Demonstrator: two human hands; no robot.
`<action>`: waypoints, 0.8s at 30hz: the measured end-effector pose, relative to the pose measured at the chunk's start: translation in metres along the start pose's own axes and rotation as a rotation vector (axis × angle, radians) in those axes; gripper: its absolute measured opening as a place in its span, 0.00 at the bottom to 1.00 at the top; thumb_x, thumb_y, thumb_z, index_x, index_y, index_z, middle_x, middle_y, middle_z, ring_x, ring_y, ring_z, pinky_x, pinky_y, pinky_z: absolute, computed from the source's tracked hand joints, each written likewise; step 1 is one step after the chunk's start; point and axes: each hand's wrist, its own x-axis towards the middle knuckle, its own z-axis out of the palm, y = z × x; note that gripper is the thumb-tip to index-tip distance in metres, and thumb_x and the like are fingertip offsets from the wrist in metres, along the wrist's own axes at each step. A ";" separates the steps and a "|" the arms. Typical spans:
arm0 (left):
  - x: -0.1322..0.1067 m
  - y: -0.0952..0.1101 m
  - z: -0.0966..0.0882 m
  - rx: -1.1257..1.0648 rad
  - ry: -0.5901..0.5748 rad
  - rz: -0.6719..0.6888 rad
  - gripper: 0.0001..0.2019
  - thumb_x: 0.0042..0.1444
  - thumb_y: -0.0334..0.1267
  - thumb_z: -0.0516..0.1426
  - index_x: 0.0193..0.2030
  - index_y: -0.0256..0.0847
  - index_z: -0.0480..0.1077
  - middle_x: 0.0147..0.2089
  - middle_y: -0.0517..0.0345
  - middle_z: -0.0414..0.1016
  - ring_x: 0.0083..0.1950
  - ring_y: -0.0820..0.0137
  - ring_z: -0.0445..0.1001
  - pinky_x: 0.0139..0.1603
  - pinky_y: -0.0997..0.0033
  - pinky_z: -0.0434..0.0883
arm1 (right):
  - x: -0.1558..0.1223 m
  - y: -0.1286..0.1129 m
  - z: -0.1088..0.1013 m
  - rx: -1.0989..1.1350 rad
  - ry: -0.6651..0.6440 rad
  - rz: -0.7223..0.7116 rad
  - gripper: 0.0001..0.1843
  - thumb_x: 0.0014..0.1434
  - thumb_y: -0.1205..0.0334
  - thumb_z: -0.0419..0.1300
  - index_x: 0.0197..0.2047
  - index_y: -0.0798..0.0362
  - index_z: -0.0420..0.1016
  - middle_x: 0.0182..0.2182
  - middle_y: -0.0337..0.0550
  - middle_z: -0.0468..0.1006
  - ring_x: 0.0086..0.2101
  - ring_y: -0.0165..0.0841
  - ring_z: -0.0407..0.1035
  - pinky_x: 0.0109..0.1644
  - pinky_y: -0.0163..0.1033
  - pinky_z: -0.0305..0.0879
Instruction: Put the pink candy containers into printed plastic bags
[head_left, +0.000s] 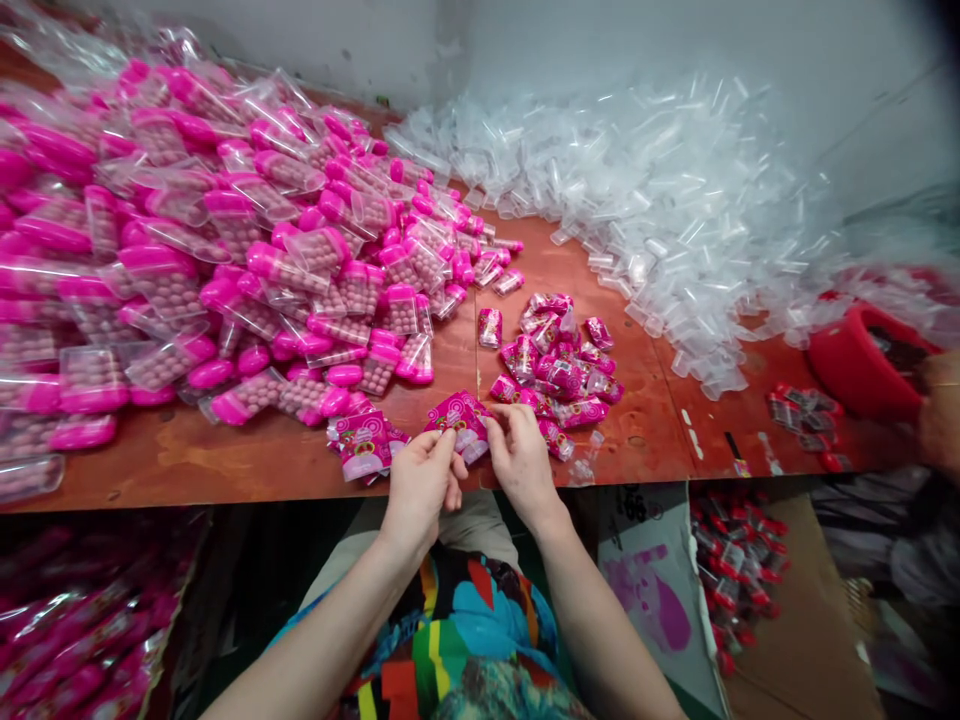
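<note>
We see both hands pinching one pink printed card (459, 418) at lower centre, just over the near table edge: left hand (420, 490) closed on its lower left corner, right hand (521, 462) closed on its right edge with thumb and fingertips. We cannot tell whether it is one card or several fanned together; the print is too small to read.

Lower left: a box of pink packs (75, 630) under the table, dark and blurred. Upper left to centre: a big pile of pink-capped packs (225, 250) in clear sleeves, cut off by the left frame edge. Just left of the left hand lies a small stack of pink cards (364, 445) on the wooden table (225, 462), partly hidden by the hand.

Centre right: a heap of small pink sachets (559, 365), near the right hand but apart from it. Upper right: a mound of clear plastic pieces (660, 200), shapes hard to make out. Far right: a red tub (855, 365), blurred, with another person's hand (941, 415) cut off at the frame edge; small red items (806, 415) lie beside it. Lower right: a cardboard box (810, 620) holding more red items, smeared.
</note>
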 end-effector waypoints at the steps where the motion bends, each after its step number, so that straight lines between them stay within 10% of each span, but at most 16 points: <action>1: 0.000 0.000 0.000 -0.006 -0.001 0.004 0.16 0.51 0.49 0.60 0.25 0.39 0.64 0.17 0.66 0.67 0.08 0.81 0.55 0.10 0.78 0.56 | -0.001 -0.001 0.001 0.067 0.014 0.033 0.11 0.63 0.59 0.54 0.46 0.52 0.72 0.42 0.49 0.74 0.40 0.37 0.70 0.45 0.43 0.68; 8: 0.001 -0.004 0.002 0.004 -0.059 -0.016 0.17 0.51 0.48 0.61 0.23 0.39 0.63 0.16 0.66 0.66 0.08 0.80 0.56 0.11 0.78 0.56 | 0.000 -0.002 0.008 0.479 -0.111 0.361 0.15 0.55 0.52 0.63 0.40 0.54 0.74 0.29 0.40 0.77 0.25 0.31 0.69 0.29 0.36 0.66; 13: 0.005 -0.010 -0.001 0.146 -0.034 -0.027 0.15 0.54 0.45 0.59 0.24 0.37 0.63 0.16 0.63 0.69 0.09 0.80 0.59 0.13 0.80 0.55 | 0.007 -0.002 0.001 0.167 -0.025 0.170 0.16 0.62 0.54 0.55 0.27 0.54 0.73 0.24 0.38 0.71 0.26 0.30 0.64 0.33 0.36 0.59; 16: 0.004 -0.010 -0.003 0.224 -0.048 -0.036 0.12 0.55 0.44 0.58 0.36 0.36 0.67 0.20 0.61 0.73 0.09 0.77 0.61 0.12 0.79 0.53 | 0.010 -0.003 -0.004 0.057 0.011 0.045 0.17 0.64 0.57 0.52 0.26 0.53 0.70 0.26 0.38 0.70 0.29 0.30 0.63 0.36 0.37 0.59; 20: -0.002 -0.009 -0.006 0.432 -0.035 0.108 0.19 0.59 0.47 0.54 0.54 0.40 0.65 0.21 0.64 0.73 0.10 0.74 0.62 0.11 0.77 0.55 | 0.009 -0.001 -0.007 0.332 0.021 0.252 0.13 0.61 0.53 0.57 0.32 0.53 0.71 0.23 0.35 0.67 0.24 0.27 0.60 0.28 0.33 0.57; 24: 0.004 -0.011 -0.008 0.610 0.006 0.267 0.16 0.62 0.46 0.48 0.32 0.41 0.70 0.19 0.62 0.69 0.12 0.76 0.62 0.14 0.76 0.56 | 0.007 0.001 -0.002 0.608 -0.098 0.436 0.16 0.58 0.47 0.59 0.35 0.52 0.69 0.13 0.26 0.57 0.14 0.23 0.48 0.17 0.30 0.44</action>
